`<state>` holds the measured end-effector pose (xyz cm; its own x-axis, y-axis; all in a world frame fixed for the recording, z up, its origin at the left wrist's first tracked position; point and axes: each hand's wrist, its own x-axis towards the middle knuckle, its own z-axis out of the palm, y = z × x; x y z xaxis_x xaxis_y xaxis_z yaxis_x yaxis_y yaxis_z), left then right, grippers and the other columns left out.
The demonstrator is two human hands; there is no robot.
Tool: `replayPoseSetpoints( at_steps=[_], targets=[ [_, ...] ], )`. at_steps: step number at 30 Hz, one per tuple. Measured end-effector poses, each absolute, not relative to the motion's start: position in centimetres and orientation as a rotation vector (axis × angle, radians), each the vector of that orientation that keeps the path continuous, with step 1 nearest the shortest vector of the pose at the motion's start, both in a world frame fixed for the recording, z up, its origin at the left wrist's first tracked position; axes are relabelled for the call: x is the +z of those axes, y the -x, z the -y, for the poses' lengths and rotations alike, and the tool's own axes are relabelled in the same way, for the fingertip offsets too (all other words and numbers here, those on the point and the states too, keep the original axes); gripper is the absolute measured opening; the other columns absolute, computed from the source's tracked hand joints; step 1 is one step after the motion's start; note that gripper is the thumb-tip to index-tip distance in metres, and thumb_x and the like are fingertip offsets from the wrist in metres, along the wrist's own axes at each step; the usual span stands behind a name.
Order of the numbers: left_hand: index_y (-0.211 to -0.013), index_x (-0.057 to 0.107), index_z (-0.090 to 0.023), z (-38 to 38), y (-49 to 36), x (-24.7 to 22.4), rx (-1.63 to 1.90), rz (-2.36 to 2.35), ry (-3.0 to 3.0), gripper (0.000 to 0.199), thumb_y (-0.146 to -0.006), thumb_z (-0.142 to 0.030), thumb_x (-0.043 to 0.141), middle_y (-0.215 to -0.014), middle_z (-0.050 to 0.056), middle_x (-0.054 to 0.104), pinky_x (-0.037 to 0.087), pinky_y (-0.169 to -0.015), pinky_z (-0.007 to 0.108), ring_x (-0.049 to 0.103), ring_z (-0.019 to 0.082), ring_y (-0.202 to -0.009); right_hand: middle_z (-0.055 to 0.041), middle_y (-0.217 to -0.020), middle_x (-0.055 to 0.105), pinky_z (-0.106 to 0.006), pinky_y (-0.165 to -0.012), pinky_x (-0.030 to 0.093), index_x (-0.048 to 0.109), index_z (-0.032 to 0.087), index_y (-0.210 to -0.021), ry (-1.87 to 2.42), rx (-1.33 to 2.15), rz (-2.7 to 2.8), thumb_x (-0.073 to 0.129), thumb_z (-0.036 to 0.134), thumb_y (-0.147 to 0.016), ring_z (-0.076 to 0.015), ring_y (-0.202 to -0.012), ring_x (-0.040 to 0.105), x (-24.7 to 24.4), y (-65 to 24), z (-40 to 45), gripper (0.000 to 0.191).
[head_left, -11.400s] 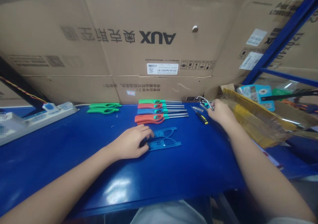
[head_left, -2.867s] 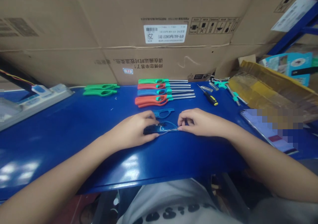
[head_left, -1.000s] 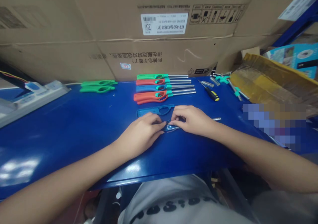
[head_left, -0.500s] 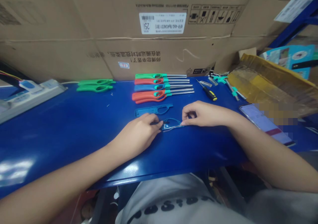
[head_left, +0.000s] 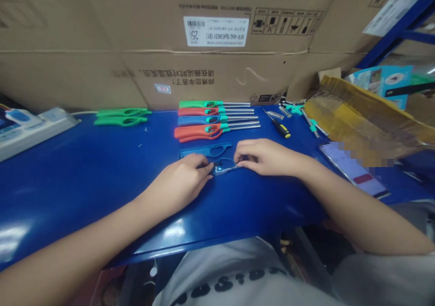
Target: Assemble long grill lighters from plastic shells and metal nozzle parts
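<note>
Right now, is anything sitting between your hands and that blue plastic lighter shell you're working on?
Nothing visible does: your left hand and right hand both reach the blue plastic lighter shell directly. A second blue shell lies flat just beyond it, out of their way.

Wall: stacked cardboard cartons [head_left: 136, 34] filled the view behind the bench, with Chinese print upside down and a white barcode label [head_left: 216, 31].
Shelving: a blue steel rack upright [head_left: 380, 43] stood at far right.
Furniture: a blue-topped workbench [head_left: 50, 161] ran across the scene.
Light: white glare patches [head_left: 10, 238] lay on the bench's left end.
Floor: mostly hidden; a reddish patch [head_left: 108, 292] showed below.
</note>
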<state>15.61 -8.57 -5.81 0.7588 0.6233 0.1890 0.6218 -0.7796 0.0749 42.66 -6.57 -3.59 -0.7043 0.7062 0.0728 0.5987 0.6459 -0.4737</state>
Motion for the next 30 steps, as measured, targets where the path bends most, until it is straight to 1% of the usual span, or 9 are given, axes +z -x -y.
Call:
replayPoseSetpoints(
  at_steps=[2, 6, 11, 15, 18, 21, 24, 27, 30],
  targets=[
    [-0.113, 0.072, -0.014, 8.5, -15.6, -5.9, 0.340, -1.033, -2.929, 0.027, -0.099, -0.025, 0.053, -0.104, 0.012, 0.069, 0.059, -0.082, 0.036, 0.068, 0.024, -0.092, -0.0043, -0.096, 0.068, -0.025, -0.071, 0.043, 0.069, 0.018, -0.094, 1.049, 0.646, 2.595, 0.059, 0.015, -0.091, -0.0139, -0.078, 0.060, -3.8, -42.7, 6.4, 0.010],
    [-0.114, 0.072, -0.013, 8.4, -15.7, -6.1, 0.349, -1.031, -2.918, 0.025, -0.098, -0.024, 0.055, -0.105, 0.013, 0.070, 0.060, -0.083, 0.038, 0.069, 0.026, -0.093, -0.0015, -0.085, 0.069, -0.024, -0.064, 0.040, 0.069, 0.018, -0.090, 1.200, 0.695, 2.539, 0.069, 0.023, -0.088, -0.0115, -0.066, 0.056, -4.0, -42.8, 6.0, 0.006],
    [-0.123, 0.068, -0.010, 8.2, -15.8, -6.5, 0.452, -1.018, -2.944, 0.030, -0.096, -0.021, 0.058, -0.108, 0.015, 0.070, 0.060, -0.080, 0.040, 0.069, 0.028, -0.095, -0.0010, -0.078, 0.068, -0.024, -0.063, 0.037, 0.067, 0.017, -0.076, 1.367, 0.633, 2.503, 0.074, 0.026, -0.085, -0.0128, -0.070, 0.058, -4.2, -42.6, 5.9, 0.014],
    [-0.132, 0.063, -0.015, 8.1, -15.9, -6.7, 0.479, -1.044, -2.879, 0.037, -0.096, -0.020, 0.058, -0.114, 0.015, 0.069, 0.061, -0.083, 0.042, 0.069, 0.028, -0.099, -0.0005, -0.075, 0.064, -0.024, -0.062, 0.038, 0.065, 0.016, -0.076, 1.248, 0.670, 2.514, 0.072, 0.025, -0.086, -0.0111, -0.064, 0.054, -4.2, -42.8, 5.8, 0.015],
    [-0.132, 0.064, -0.016, 8.2, -15.9, -6.7, 0.489, -1.054, -2.808, 0.036, -0.096, -0.021, 0.058, -0.120, 0.014, 0.068, 0.059, -0.089, 0.044, 0.067, 0.028, -0.106, -0.0024, -0.086, 0.063, -0.023, -0.062, 0.041, 0.067, 0.015, -0.086, 1.051, 0.643, 2.540, 0.066, 0.024, -0.090, -0.0091, -0.061, 0.050, -4.3, -43.2, 5.8, 0.010],
    [-0.129, 0.065, -0.018, 8.2, -16.0, -6.8, 0.533, -1.024, -2.773, 0.033, -0.098, -0.021, 0.056, -0.128, 0.012, 0.066, 0.056, -0.097, 0.046, 0.064, 0.028, -0.114, -0.0054, -0.102, 0.063, -0.024, -0.068, 0.045, 0.068, 0.017, -0.101, 0.909, 0.563, 2.567, 0.063, 0.025, -0.092, -0.0113, -0.072, 0.057, -4.7, -43.2, 6.0, 0.013],
    [-0.125, 0.066, -0.020, 8.1, -15.9, -7.1, 0.558, -0.968, -2.775, 0.030, -0.098, -0.020, 0.055, -0.130, 0.011, 0.065, 0.055, -0.100, 0.047, 0.062, 0.028, -0.118, -0.0055, -0.112, 0.064, -0.026, -0.074, 0.047, 0.068, 0.021, -0.105, 0.872, 0.464, 2.629, 0.065, 0.030, -0.093, -0.0155, -0.087, 0.063, -5.4, -42.8, 6.2, 0.016],
    [-0.121, 0.069, -0.021, 7.9, -15.8, -7.3, 0.574, -0.907, -2.791, 0.027, -0.099, -0.020, 0.052, -0.128, 0.011, 0.065, 0.054, -0.100, 0.047, 0.061, 0.028, -0.118, -0.0045, -0.110, 0.065, -0.026, -0.074, 0.047, 0.069, 0.022, -0.101, 0.861, 0.448, 2.622, 0.062, 0.028, -0.095, -0.0158, -0.088, 0.064, -6.1, -42.4, 6.2, 0.010],
    [-0.121, 0.069, -0.022, 7.9, -15.8, -7.3, 0.569, -0.891, -2.807, 0.028, -0.100, -0.020, 0.050, -0.128, 0.011, 0.065, 0.053, -0.099, 0.046, 0.061, 0.027, -0.117, -0.0047, -0.102, 0.066, -0.027, -0.077, 0.047, 0.067, 0.021, -0.097, 0.828, 0.541, 2.573, 0.057, 0.023, -0.097, -0.0163, -0.089, 0.064, -6.3, -42.2, 6.0, 0.010]
  ],
)
